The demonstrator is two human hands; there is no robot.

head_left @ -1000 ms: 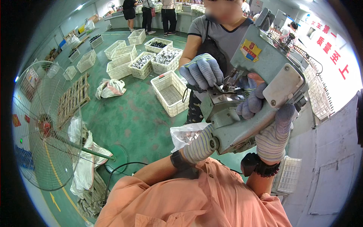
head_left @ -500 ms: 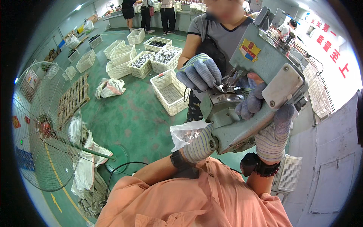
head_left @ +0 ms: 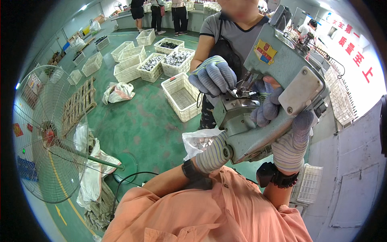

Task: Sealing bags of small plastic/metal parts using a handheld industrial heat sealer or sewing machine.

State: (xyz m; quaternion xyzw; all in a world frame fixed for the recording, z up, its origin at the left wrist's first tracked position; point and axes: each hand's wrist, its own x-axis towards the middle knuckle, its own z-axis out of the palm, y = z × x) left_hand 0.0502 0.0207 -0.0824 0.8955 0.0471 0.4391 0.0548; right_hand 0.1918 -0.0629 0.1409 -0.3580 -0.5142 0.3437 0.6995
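Note:
A grey-green sewing machine stands tilted before me, its needle end turned to the far side. My left hand, in a striped knit glove, holds its near left end from below; the fingertips are hidden behind the casing. My right hand, gloved alike, grips the right side, thumb up along the body and the other fingers out of sight. Across from me, a co-worker's gloved hand pinches at the metal presser foot. The co-worker's other gloved hand reaches under the machine's arm.
A large fan stands at the left, its cable running toward me. White plastic crates, some with parts, sit on the green floor. A bag of metal pieces lies below the machine. Stacked baskets are at the right.

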